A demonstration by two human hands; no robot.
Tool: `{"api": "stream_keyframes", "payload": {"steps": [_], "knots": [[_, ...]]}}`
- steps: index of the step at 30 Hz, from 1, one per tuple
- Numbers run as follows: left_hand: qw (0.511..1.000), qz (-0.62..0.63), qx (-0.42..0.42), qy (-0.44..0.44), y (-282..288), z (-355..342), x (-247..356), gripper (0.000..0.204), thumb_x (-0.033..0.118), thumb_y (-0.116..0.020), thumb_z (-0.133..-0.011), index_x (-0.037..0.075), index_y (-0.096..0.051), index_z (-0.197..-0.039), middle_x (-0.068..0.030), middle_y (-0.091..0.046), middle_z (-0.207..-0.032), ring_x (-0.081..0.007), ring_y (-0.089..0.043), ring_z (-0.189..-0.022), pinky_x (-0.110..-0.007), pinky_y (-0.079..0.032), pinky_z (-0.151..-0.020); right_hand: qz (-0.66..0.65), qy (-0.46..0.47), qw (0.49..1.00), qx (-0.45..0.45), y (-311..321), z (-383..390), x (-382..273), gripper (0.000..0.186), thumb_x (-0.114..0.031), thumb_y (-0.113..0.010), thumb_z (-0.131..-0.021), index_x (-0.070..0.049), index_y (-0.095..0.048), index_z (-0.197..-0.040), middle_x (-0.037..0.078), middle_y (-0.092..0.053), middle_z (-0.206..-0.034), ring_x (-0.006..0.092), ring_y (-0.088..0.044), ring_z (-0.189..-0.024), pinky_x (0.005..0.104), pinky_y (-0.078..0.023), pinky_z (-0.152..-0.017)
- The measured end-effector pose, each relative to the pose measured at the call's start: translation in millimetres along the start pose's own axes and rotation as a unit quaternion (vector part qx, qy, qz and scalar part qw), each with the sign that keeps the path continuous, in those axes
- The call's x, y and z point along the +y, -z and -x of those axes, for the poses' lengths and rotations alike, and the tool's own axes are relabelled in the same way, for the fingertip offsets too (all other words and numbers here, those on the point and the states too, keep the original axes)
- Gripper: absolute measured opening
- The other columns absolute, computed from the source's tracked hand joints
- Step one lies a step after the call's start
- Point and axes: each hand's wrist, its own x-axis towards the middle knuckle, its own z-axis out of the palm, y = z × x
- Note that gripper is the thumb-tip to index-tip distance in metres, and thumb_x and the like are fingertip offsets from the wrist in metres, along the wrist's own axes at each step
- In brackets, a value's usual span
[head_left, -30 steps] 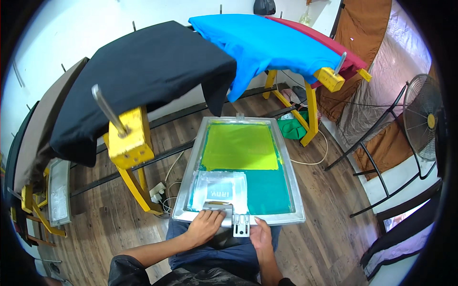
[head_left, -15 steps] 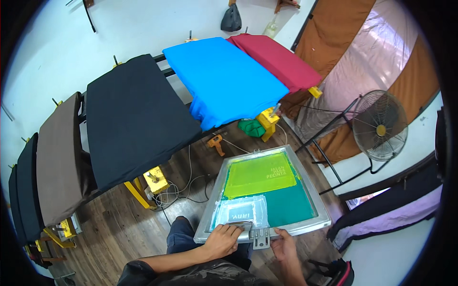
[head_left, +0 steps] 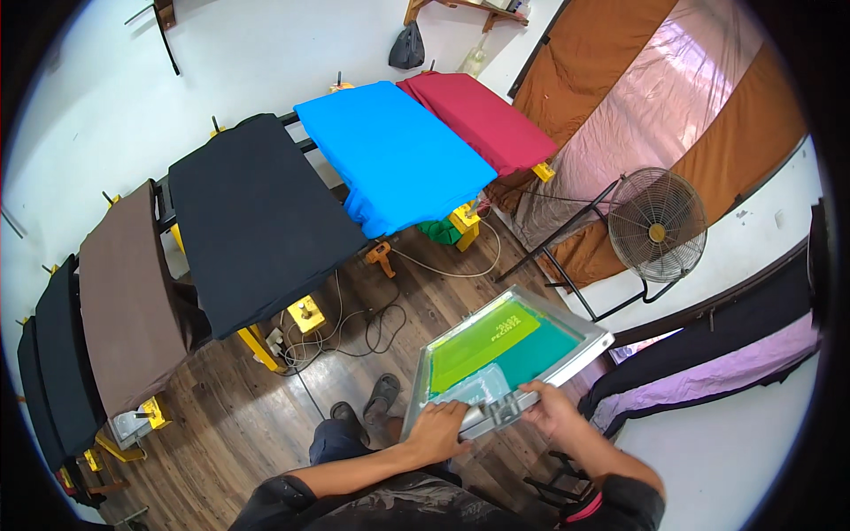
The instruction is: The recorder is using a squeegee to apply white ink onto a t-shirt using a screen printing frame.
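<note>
A silk-screen printing frame [head_left: 577,355] with a metal rim hangs tilted in front of my body, its right side higher than its left. Its mesh is teal [head_left: 542,352], with a yellow-green rectangle [head_left: 482,345] bearing small lettering and a pale patch near my left hand. My left hand [head_left: 440,431] grips the near rim at the left. Farther right along that rim, my right hand [head_left: 551,409] is closed round the edge. Between the hands a slotted metal bracket [head_left: 505,409] is fixed to the rim. Some fingertips are hidden behind the frame.
Several shirt boards stand in a row, covered with black [head_left: 266,212], brown [head_left: 133,292], blue [head_left: 390,150] and red cloth [head_left: 478,119]. Cables [head_left: 341,332] lie on the wooden floor below. An orange heat gun [head_left: 381,257] hangs near them. A fan [head_left: 657,232] stands at right.
The frame has turned and tilted, its right side rising. Both hands still hold its near rim, with the right hand moved up and right. My view has shifted, and sandalled feet now show.
</note>
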Motion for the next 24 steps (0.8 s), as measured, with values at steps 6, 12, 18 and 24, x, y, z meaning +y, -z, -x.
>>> {"api": "stream_keyframes", "payload": {"steps": [6,12,18,24], "knots": [[0.996,0.029,0.063,-0.061,59.5,-16.3,67.4,0.056,0.032,-0.074,-0.069,0.0,-0.054,-0.11,-0.0159,-0.062,-0.101,-0.0303,-0.06,-0.1,-0.04,-0.041,-0.085,0.081,0.113,0.99,0.032,-23.3,114.2,-76.2,0.017,-0.009,-0.062,-0.084,-0.005,-0.055,-0.098,0.009,-0.061,-0.091,0.0243,-0.066,-0.08,0.0443,-0.061,-0.074],[0.975,0.043,0.149,-0.16,114.6,-4.5,119.5,0.051,0.028,-0.07,-0.071,0.0,-0.056,-0.111,-0.0146,-0.061,-0.097,-0.0296,-0.06,-0.093,-0.039,-0.041,-0.081,0.132,0.251,0.957,0.055,-47.6,234.3,-95.7,0.015,-0.013,-0.062,-0.086,-0.004,-0.053,-0.094,0.008,-0.058,-0.088,0.0193,-0.063,-0.076,0.0367,-0.059,-0.066],[0.949,0.024,0.185,-0.253,140.2,24.2,140.7,0.051,0.022,-0.072,-0.071,0.001,-0.055,-0.114,-0.0103,-0.06,-0.099,-0.0235,-0.059,-0.086,-0.034,-0.039,-0.075,0.052,0.366,0.925,0.091,-70.5,313.9,-49.4,0.035,-0.012,-0.064,-0.083,-0.001,-0.047,-0.112,0.007,-0.055,-0.097,0.0163,-0.061,-0.083,0.0333,-0.057,-0.063],[0.933,-0.058,0.175,-0.308,143.8,29.7,142.6,0.058,0.02,-0.074,-0.068,0.001,-0.053,-0.118,-0.0071,-0.059,-0.106,-0.0189,-0.057,-0.088,-0.032,-0.037,-0.075,-0.108,0.43,0.893,0.073,-39.6,302.7,-6.5,0.045,-0.004,-0.061,-0.082,0.006,-0.046,-0.123,0.014,-0.059,-0.112,0.0231,-0.067,-0.089,0.036,-0.061,-0.068]]}}
